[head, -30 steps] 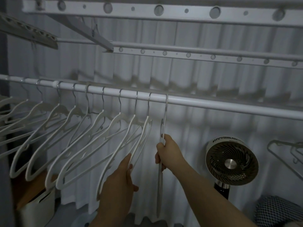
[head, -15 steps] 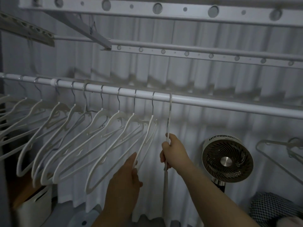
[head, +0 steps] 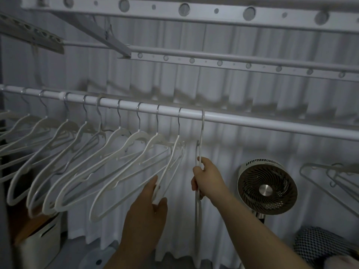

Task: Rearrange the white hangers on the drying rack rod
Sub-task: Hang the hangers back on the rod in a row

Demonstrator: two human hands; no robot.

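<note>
A white rod [head: 252, 122] runs across the drying rack. Several white hangers [head: 108, 152] hang from its left half, slanting down to the left. My left hand [head: 149, 206] holds the lower arm of the second hanger from the right [head: 172, 162], thumb under it. My right hand [head: 207, 178] grips the rightmost hanger [head: 200, 144], which hangs edge-on and straight down from the rod.
A round fan [head: 267, 189] stands behind my right arm. More hangers [head: 330, 181] hang low at the far right. Perforated rack bars [head: 194, 10] run overhead. A white bin [head: 38, 247] sits at lower left, a checked cushion [head: 318, 247] at lower right, white curtain behind.
Both hands and their two hangers have slid a little right along the rod. The gap to the other hangers has widened slightly.
</note>
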